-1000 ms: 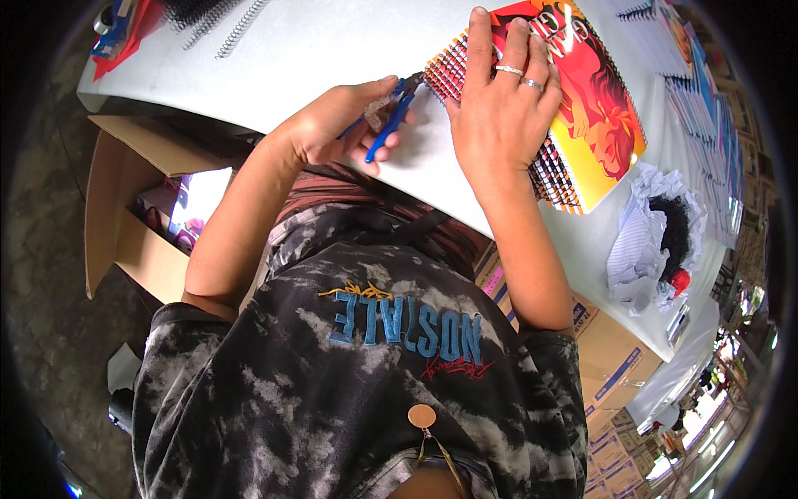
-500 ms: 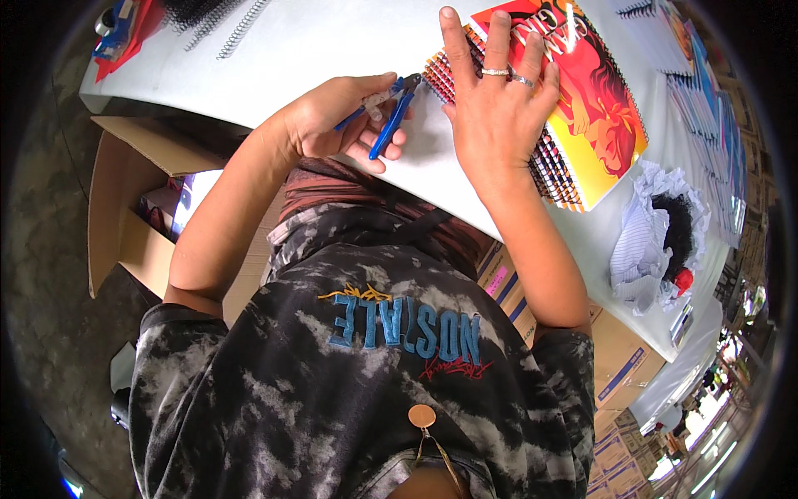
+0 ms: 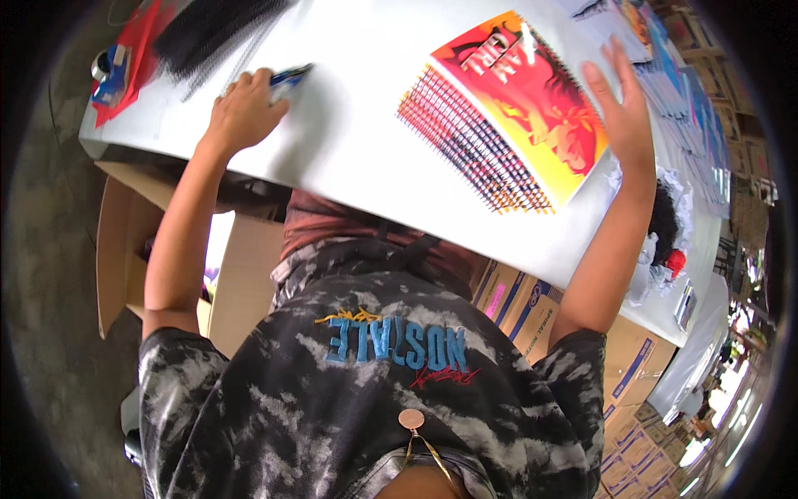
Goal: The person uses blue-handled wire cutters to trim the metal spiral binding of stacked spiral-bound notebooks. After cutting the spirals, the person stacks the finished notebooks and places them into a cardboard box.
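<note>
A fanned stack of spiral-bound notebooks [image 3: 532,108] with red, orange and yellow covers lies on the white table, its coils showing along the near left side. My right hand [image 3: 628,125] is at the right edge of the stack, fingers stretched and apart, holding nothing; motion softens its outline. On the left, my left hand [image 3: 247,112] is low over the table with its fingers curled round blue-handled cutting pliers [image 3: 291,76]. The pliers' dark tips point away to the right. Most of their handles are hidden by the hand.
Loose black spiral coils [image 3: 208,41] lie at the far left, beside a red sheet with a blue tape dispenser [image 3: 115,73]. More notebooks [image 3: 686,108] stand stacked at right, near crumpled paper [image 3: 644,279] with black coil scraps. An open carton [image 3: 125,241] sits below the table's left edge.
My left hand has swung left with the pliers, away from the notebooks. My right hand has come off the top cover and shifted right, uncovering the stack.
</note>
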Demonstrator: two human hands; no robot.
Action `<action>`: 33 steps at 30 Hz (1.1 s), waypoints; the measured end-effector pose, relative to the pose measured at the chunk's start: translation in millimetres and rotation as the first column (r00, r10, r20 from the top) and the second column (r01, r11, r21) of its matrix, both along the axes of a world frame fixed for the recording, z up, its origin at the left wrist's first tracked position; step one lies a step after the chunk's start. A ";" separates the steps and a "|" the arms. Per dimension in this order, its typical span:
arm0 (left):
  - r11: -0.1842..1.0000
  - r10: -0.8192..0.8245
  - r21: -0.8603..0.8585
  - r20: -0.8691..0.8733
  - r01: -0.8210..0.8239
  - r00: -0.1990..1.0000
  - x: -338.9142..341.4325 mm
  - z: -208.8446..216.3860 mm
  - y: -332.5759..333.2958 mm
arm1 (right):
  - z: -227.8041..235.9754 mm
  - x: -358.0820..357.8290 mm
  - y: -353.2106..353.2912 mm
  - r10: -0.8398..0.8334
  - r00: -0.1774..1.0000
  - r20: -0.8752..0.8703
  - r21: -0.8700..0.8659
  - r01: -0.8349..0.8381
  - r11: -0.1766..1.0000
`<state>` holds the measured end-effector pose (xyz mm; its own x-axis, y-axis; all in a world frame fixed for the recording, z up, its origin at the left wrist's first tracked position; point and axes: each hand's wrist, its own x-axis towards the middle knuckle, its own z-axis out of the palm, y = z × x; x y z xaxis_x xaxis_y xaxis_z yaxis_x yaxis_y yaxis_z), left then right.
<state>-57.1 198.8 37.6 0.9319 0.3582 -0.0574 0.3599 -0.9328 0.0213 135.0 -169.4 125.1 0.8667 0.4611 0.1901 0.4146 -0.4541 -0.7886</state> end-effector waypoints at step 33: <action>0.004 0.015 -0.952 0.307 0.307 0.952 31.8 -31.7 -75.6 | -134.8 -58.1 -3.4 0.187 0.975 0.117 -0.151 -0.168 0.974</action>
<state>-25.3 123.2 5.9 0.9976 -0.0420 -0.0548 0.0558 0.0225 0.9982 77.0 -172.8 -9.8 0.7406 0.6353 0.2186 0.5933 -0.4656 -0.6567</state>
